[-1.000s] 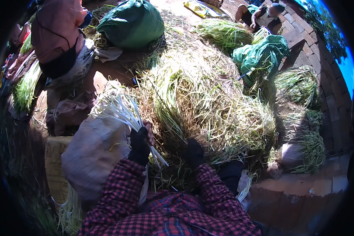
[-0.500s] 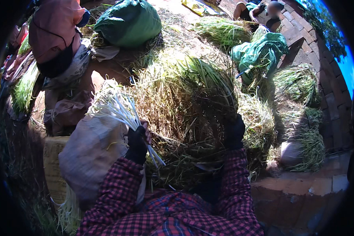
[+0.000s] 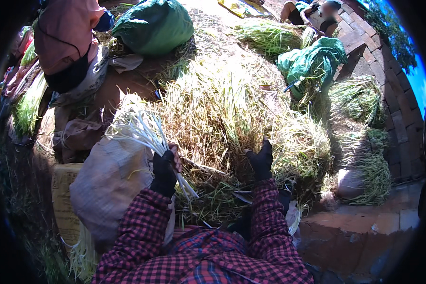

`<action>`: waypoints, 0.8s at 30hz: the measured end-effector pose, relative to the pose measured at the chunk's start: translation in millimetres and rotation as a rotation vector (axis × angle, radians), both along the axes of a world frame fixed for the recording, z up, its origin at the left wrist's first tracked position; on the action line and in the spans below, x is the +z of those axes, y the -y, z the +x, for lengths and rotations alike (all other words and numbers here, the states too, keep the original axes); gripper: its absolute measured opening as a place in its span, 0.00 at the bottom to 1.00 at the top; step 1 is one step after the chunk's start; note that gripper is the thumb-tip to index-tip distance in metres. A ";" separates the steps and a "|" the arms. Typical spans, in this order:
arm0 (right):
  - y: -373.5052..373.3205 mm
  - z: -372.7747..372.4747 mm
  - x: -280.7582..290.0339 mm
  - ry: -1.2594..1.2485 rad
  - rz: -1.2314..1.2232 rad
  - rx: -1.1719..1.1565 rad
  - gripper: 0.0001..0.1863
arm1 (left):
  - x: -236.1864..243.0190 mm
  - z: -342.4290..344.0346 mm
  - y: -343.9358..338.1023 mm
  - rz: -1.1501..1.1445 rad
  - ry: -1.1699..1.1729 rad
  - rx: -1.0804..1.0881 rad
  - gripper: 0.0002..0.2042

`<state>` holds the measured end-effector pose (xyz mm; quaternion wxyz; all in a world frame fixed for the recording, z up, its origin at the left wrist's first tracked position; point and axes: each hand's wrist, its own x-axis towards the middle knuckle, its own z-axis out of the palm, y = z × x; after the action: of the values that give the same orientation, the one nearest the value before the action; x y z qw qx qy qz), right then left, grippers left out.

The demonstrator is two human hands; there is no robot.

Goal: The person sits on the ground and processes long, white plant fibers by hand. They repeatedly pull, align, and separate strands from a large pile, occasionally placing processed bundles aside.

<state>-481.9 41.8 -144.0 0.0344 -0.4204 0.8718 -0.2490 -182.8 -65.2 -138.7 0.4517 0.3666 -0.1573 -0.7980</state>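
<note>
My left hand (image 3: 165,171), in a dark fingerless glove, is closed around a bundle of pale white stalks (image 3: 148,130). Their cut ends stick out below the fist, and the tops fan out to the upper left. In front of me lies a big heap of straw-coloured and green stalks (image 3: 194,111). At the heap's near right side, my right hand (image 3: 261,161), also gloved, has its thumb and fingers apart. Its fingertips rest at the root ends of a clump of greener stalks (image 3: 229,104) lying on the heap.
A pale cloth sack (image 3: 111,189) bulges beside my left forearm. A green sack (image 3: 154,28) stands at the far left-centre, near a person in a pink covering (image 3: 64,38). Another person (image 3: 317,19) sits far right. A green sheet (image 3: 312,64) and low brickwork (image 3: 359,222) are to the right.
My right hand has moved left and opened. The dark-rooted clump it held up now lies on the heap. My left hand keeps the pale stalks in the same place.
</note>
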 end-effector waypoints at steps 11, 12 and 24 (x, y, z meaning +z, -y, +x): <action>2.8 6.0 -31.6 0.602 0.063 0.068 0.39 | 6.7 6.8 7.0 -0.003 -0.055 0.024 0.08; 4.8 10.6 -21.3 0.962 -0.181 0.049 0.33 | 10.9 7.5 8.6 -0.007 -0.045 0.036 0.07; 105.4 97.8 28.4 0.940 -0.346 0.306 0.27 | 32.4 26.9 27.8 -0.140 -0.167 0.149 0.05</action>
<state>-384.1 -63.5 -115.6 0.3878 -0.3854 0.6370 -0.5434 -155.8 -93.0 -106.3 0.5456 0.2771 -0.1466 -0.7772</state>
